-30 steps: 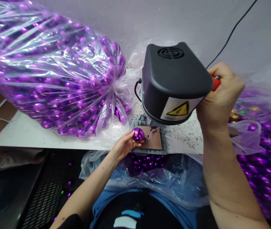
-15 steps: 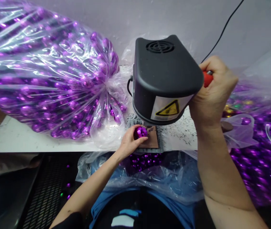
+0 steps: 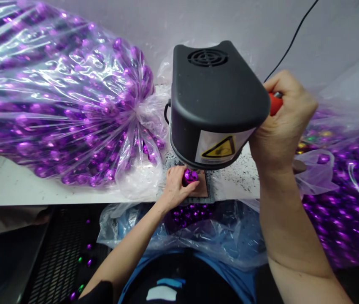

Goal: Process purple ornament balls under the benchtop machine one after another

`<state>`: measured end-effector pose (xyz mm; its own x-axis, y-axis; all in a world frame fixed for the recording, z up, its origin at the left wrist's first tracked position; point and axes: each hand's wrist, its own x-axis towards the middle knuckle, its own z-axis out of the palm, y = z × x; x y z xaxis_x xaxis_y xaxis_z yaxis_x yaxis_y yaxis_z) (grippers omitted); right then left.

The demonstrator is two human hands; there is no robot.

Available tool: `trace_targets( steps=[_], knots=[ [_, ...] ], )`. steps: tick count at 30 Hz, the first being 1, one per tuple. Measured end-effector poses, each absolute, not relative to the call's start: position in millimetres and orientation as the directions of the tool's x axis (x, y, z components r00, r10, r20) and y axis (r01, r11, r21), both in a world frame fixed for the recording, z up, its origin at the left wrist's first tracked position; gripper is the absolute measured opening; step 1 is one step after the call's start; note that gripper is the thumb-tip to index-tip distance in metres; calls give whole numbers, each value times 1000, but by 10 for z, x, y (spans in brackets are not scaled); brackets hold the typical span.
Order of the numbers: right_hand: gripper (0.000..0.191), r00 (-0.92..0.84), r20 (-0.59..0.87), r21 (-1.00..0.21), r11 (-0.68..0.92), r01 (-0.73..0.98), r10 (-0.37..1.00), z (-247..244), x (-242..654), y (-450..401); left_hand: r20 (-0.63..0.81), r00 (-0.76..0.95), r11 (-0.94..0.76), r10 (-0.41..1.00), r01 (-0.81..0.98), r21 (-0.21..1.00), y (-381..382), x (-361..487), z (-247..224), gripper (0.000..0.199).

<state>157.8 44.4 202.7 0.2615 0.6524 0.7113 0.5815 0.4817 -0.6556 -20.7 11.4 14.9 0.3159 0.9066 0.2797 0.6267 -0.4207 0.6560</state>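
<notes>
A shiny purple ball is held between the thumb and fingers of my left hand, over a brown pad at the table's front edge. Just above it stands a black machine with a round vent on top and a yellow warning label on its front. My right hand is wrapped round the machine's red handle on the right side. The underside of the machine is hidden from this angle.
A big clear bag of purple balls lies on the white table at left. Another bag of balls stands at right. An open plastic bag with purple balls spreads below the table edge. A black cable runs up the wall.
My left hand has shifted slightly on the pad with the ball, and its fingers sit differently round it. My right hand stays on the handle. The whole view has moved slightly.
</notes>
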Motion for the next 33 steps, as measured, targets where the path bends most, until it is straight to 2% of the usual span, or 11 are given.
trace_targets(
  steps=[8,13,16,22,26,31,33],
  knots=[
    [32,261,732,-612,437,659,630,2008,1587,436,209,306,-355,929,575,737,56,-166,178,32],
    [33,274,743,-596,419,684,610,1997,1579,430,205,300,-341,932,527,778,26,-140,192,25],
    [32,264,752,-583,425,692,604,1990,1586,427,197,297,-334,934,537,775,29,-132,171,24],
    [34,243,776,-561,461,688,583,1984,1594,424,227,263,-342,938,589,732,41,-120,35,37],
    [37,225,813,-508,467,724,537,1965,1587,394,237,236,-334,942,613,716,39,-103,-12,33],
    [24,215,884,-399,430,810,414,1830,1587,190,236,240,-335,942,600,726,38,-89,17,27],
    [20,221,888,-385,386,838,404,1743,1601,62,230,244,-333,942,591,735,38,-87,34,26]
  ],
)
